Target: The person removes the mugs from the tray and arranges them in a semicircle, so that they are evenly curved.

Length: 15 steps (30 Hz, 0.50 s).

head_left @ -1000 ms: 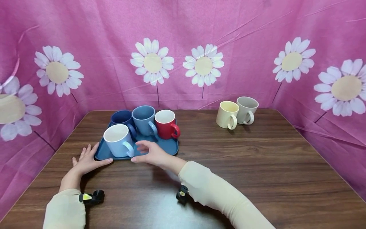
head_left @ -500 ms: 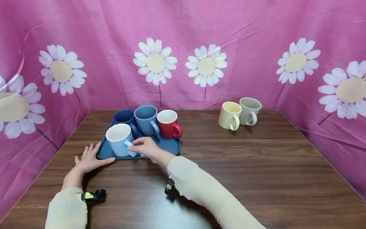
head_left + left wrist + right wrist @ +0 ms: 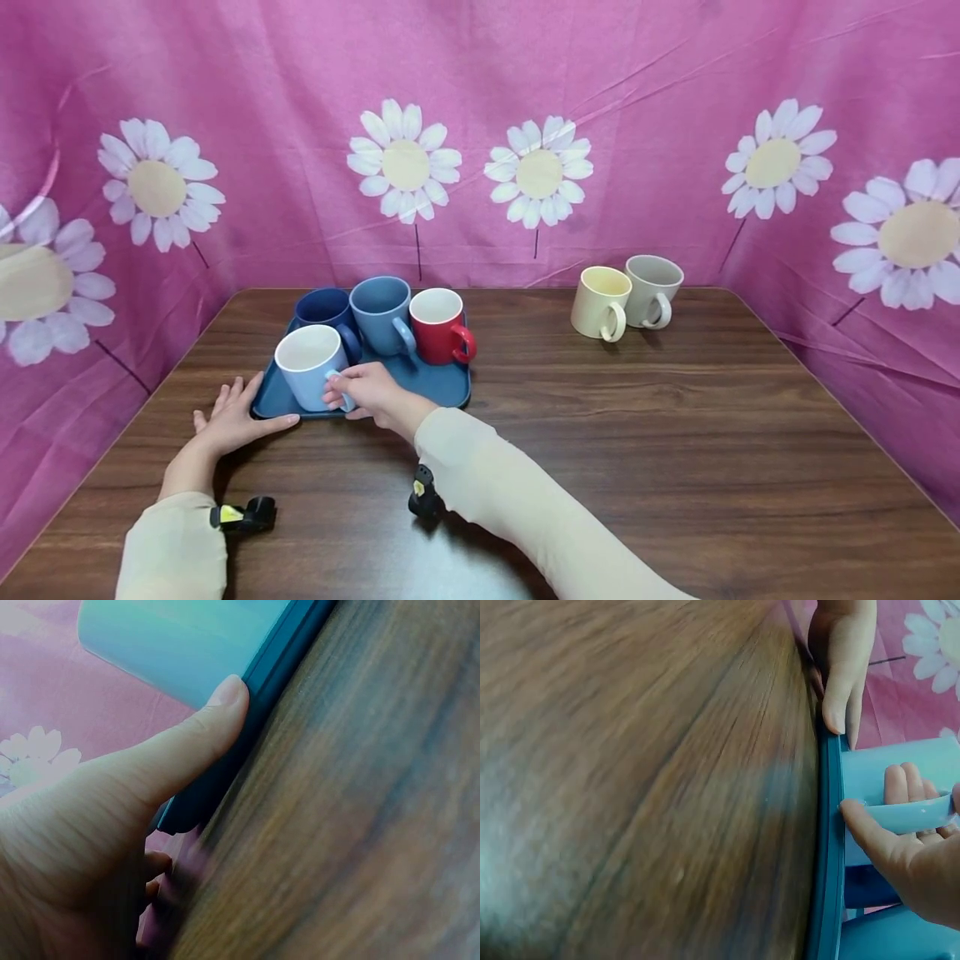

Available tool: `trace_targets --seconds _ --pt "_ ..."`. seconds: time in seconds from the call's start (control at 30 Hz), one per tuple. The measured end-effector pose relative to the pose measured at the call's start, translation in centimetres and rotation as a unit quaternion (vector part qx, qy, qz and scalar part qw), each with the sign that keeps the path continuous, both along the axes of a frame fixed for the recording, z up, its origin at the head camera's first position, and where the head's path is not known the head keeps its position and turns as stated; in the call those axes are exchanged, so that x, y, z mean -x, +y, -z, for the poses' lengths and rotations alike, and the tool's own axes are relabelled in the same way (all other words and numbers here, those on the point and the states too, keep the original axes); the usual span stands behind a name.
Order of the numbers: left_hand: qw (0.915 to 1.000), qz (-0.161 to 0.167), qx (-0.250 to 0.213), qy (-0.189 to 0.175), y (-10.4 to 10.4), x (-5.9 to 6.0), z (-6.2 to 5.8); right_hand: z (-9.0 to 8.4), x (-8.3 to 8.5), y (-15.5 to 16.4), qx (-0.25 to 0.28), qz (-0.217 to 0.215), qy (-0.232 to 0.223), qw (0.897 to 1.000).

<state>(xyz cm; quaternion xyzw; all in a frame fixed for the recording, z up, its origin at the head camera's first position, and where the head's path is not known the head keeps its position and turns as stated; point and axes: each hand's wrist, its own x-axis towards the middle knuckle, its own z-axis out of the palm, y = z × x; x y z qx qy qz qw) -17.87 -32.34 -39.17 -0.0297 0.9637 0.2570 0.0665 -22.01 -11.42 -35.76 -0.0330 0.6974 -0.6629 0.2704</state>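
Observation:
A light blue mug with a white inside stands upright at the front left of the blue tray. My right hand holds it by the handle; in the right wrist view several fingers pass through the loop. My left hand rests at the tray's front left corner with fingers spread. Its thumb touches the tray's rim in the left wrist view. Behind the light blue mug, a dark blue mug, a medium blue mug and a red mug stand on the tray.
A yellow mug and a grey mug stand side by side at the back right of the wooden table. Pink cloth printed with daisies hangs round the table's back and sides.
My right hand has moved left to the light blue mug, and its fingers have gone into the handle and curled round it. The left hand and the mugs keep their places.

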Motion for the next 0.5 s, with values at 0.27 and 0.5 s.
trace_targets --seconds 0.27,0.5 --pt "1.0 0.0 -0.001 0.001 -0.04 -0.07 -0.08 -0.13 0.35 -0.27 0.019 0.008 -0.041 0.999" --pt "1.0 -0.003 0.002 0.005 0.03 -0.05 0.1 0.02 0.17 0.24 0.026 -0.012 -0.045 0.999"
